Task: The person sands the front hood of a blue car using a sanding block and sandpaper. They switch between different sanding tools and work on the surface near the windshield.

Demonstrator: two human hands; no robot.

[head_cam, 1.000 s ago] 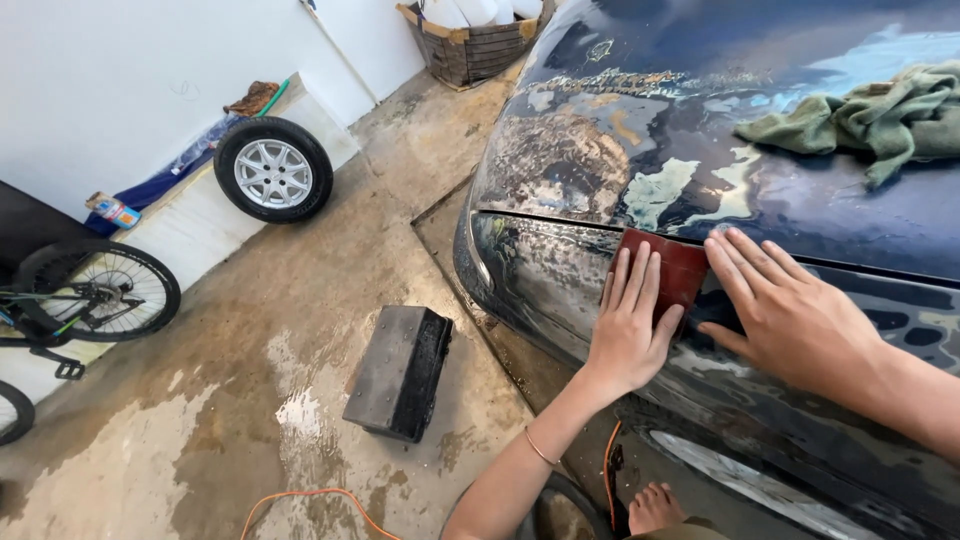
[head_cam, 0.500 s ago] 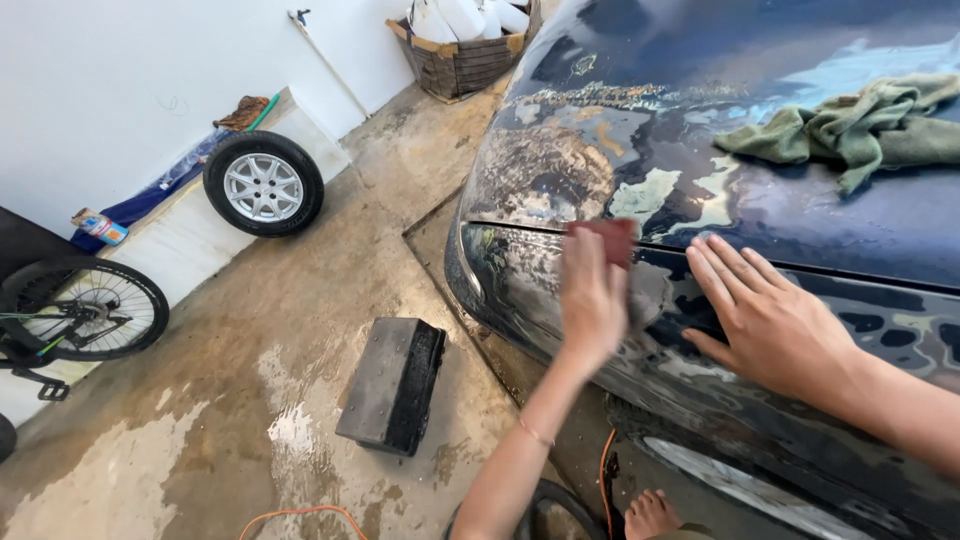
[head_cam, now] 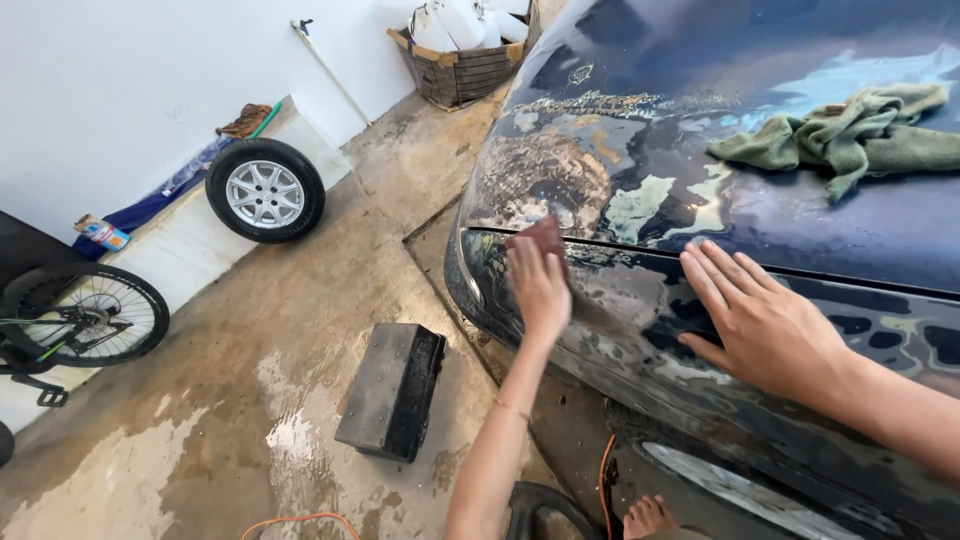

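Sanding pad [head_cam: 546, 235], a small reddish-brown piece, sits under your left hand [head_cam: 540, 285] against the dark blue car panel [head_cam: 640, 310], just below the seam that runs across the bodywork. Your left fingers lie flat and close together over the pad, pressing it to the paint, so only its upper edge shows above your fingertips. Your right hand [head_cam: 765, 325] rests open on the same panel, well to the side of the pad, fingers spread and palm down, holding nothing.

You look to be in the middle of rubbing down the worn paint: the surface around the pad is wet, streaked and patchy, and above the seam pale, bare-looking spots show through the blue. For the next stroke, keep the pad flat, hold even pressure, and mind the seam edge so the pad does not catch on it.

A crumpled green rag [head_cam: 850, 135] lies higher on the car, apart from both hands. On the wet concrete floor [head_cam: 200, 440] a dark box [head_cam: 392, 390] stands near the bumper, an orange cable [head_cam: 602, 480] trails beneath the car, and a spare wheel [head_cam: 265, 190] leans against the white wall
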